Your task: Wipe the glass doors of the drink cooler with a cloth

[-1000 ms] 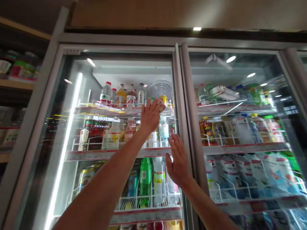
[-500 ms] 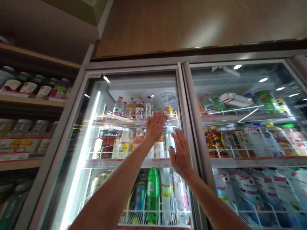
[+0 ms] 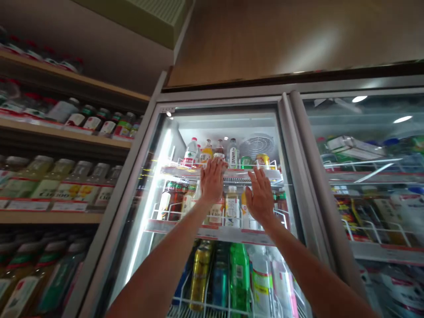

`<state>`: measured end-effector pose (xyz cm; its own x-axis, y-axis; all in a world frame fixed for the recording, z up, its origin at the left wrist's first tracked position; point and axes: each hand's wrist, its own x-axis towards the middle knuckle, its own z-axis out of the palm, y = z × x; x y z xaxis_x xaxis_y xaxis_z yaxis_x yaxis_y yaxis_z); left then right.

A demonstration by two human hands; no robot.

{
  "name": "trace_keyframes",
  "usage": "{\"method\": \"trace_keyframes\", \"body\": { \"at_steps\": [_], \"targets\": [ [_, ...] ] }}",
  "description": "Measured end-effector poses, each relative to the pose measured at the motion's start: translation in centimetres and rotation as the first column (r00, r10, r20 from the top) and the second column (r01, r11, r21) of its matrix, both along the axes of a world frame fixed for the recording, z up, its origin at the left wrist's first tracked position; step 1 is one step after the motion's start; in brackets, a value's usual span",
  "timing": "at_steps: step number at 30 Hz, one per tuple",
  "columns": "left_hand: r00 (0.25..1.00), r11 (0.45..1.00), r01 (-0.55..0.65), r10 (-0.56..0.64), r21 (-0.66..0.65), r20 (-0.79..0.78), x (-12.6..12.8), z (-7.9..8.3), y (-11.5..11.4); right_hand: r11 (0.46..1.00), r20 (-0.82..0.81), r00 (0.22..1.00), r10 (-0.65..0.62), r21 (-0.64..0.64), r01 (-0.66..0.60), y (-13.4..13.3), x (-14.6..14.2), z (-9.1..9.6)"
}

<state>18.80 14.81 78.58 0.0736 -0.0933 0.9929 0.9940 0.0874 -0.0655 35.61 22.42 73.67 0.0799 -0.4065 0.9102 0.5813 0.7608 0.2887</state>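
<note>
Both my hands are raised before the glass door (image 3: 217,103) of a lit drinks fridge. My left hand (image 3: 212,180) is open, its fingers stretched upward in front of the top shelf's edge. My right hand (image 3: 261,195) is also open, palm forward, lower and to the right. Whether either palm touches the glass I cannot tell. Behind the hands stand a white-labelled bottle (image 3: 233,154) marked WAVE, a red-capped bottle (image 3: 191,152), a green can (image 3: 245,162) and a yellow can (image 3: 263,160). The left hand partly hides several bottles.
Lower in the fridge are a gold can (image 3: 200,276), a green bottle (image 3: 240,278) and a clear bottle (image 3: 262,280). A second fridge door (image 3: 364,115) adjoins on the right. Wooden shelves (image 3: 71,132) of bottles line the left, with a wooden panel (image 3: 265,39) above.
The view has turned left, bringing more of the left shelves into sight. Both hands have moved left across the fridge door, away from its right edge, and stay open.
</note>
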Motion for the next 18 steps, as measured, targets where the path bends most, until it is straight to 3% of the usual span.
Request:
{"method": "trace_keyframes", "body": {
  "at_steps": [5,7,10,12,14,18],
  "targets": [
    [0.947,0.984,-0.051,-0.007,0.173,0.321,-5.7,-0.3,-2.2,0.996,0.046,0.996,-0.080,-0.044,0.082,0.1,-0.8,-0.4],
    [0.959,0.983,-0.046,-0.006,0.177,0.283,-6.1,-0.8,-2.1,0.992,0.050,0.993,-0.106,-0.058,0.109,0.1,-1.0,-0.2],
    [0.995,0.996,-0.024,0.015,0.085,0.102,-5.4,-1.8,-1.5,0.991,0.018,0.993,-0.120,-0.056,0.120,-0.2,-1.6,0.9],
    [0.997,0.999,-0.025,0.022,0.046,0.070,-6.0,-2.1,-2.0,0.992,-0.007,0.993,-0.119,-0.041,0.119,-0.4,-2.3,1.8],
    [0.984,0.997,-0.040,0.028,0.066,0.178,-8.0,-2.1,-3.4,0.991,-0.016,0.992,-0.129,-0.035,0.128,-0.5,-2.8,2.5],
    [0.868,0.973,-0.102,-0.015,0.208,0.496,-11.7,-2.3,-5.7,0.978,0.017,0.979,-0.203,-0.046,0.204,-0.4,-3.1,2.6]
  ]
}}
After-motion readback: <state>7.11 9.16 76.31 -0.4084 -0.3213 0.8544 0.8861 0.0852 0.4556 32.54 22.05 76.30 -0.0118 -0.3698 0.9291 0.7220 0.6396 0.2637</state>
